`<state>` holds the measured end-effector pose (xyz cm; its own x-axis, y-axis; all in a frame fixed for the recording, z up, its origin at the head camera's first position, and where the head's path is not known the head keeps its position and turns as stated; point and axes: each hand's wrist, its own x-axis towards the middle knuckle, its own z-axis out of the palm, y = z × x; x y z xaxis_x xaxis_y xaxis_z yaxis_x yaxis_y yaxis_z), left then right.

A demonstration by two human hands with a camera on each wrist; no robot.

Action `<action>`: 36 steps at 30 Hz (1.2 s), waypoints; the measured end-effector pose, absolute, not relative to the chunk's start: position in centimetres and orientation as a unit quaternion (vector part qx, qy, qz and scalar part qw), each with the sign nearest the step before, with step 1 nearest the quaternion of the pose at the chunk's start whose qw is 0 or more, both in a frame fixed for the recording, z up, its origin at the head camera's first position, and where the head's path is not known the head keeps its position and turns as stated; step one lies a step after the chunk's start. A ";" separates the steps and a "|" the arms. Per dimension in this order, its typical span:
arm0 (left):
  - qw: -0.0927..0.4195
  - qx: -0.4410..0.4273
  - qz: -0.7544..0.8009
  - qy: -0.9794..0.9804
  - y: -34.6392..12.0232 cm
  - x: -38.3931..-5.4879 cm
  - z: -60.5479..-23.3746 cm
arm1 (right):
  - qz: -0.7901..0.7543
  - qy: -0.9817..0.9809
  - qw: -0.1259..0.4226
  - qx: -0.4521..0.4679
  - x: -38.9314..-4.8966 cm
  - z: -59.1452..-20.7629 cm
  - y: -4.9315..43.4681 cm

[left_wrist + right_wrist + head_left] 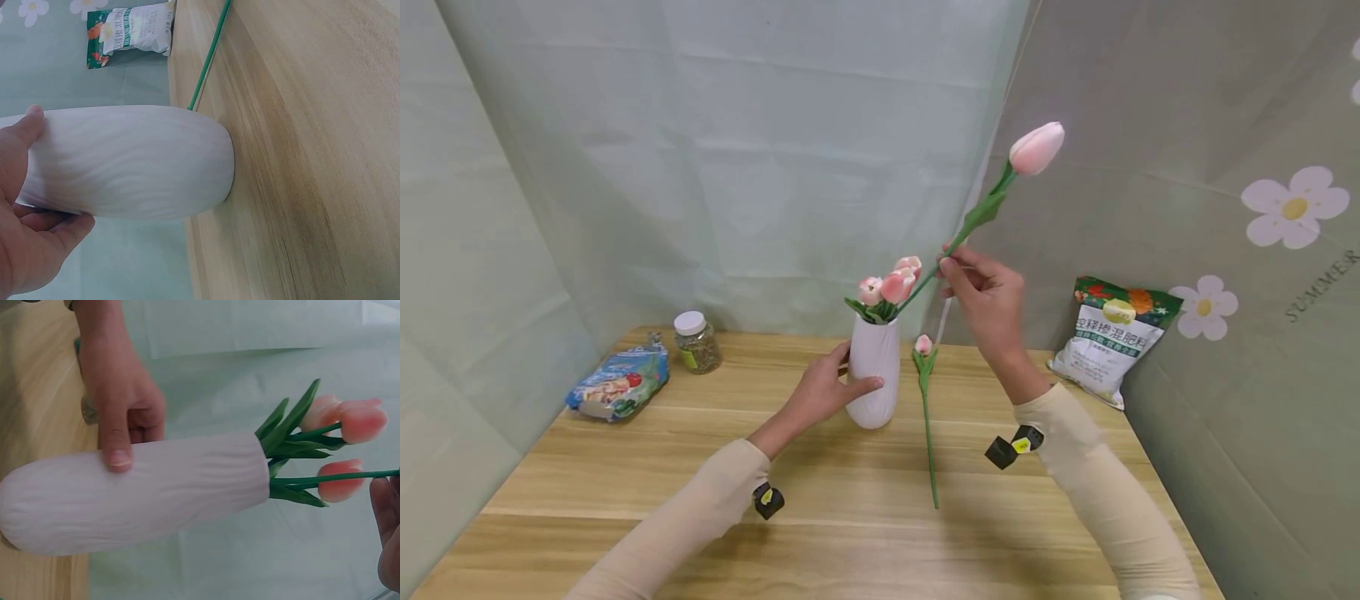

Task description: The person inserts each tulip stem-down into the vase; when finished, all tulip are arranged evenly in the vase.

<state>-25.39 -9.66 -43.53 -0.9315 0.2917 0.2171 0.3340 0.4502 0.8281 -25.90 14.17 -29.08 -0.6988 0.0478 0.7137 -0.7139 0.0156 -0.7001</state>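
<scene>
A ribbed white vase (874, 375) stands upright on the table, and my left hand (820, 387) grips its side with thumb and fingers around it. Several pink tulips (898, 285) with green leaves stick out of its mouth. Above and to the right, my right hand (988, 296) pinches the green stem of a long pink tulip (1036, 148), tilted with its bloom up to the right. In the right wrist view that stem (369, 475) runs down to the vase mouth; its lower end is hidden inside. Another tulip (927, 400) lies on the table right of the vase.
At the back left are a blue printed bag (621, 379) and a clear jar (698, 346) with a white lid. A green and white fertilizer bag (1108, 342) leans at the back right. Pale cloth (775, 167) hangs behind the wooden table (850, 533).
</scene>
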 end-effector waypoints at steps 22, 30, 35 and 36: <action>0.022 -0.184 -0.497 -0.848 -9.7 -25.3 -43.6 | 0.587 -0.734 0.262 0.219 -27.5 -33.7 13.0; 0.020 -0.181 -0.498 -0.848 -9.7 -25.3 -43.6 | 0.538 -0.780 0.239 0.213 -28.0 -34.4 12.5; 0.024 -0.185 -0.498 -0.847 -9.7 -25.4 -43.5 | 0.514 -0.806 0.203 0.213 -28.0 -34.7 12.3; 0.025 -0.185 -0.497 -0.848 -9.6 -25.4 -43.5 | 0.514 -0.807 0.197 0.213 -28.0 -34.8 12.2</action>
<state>-25.38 -9.63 -43.54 -0.9301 0.2894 0.2264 0.3390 0.4380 0.8326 -27.99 12.25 -34.75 -0.8317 -0.1415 0.5370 -0.5465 0.3800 -0.7463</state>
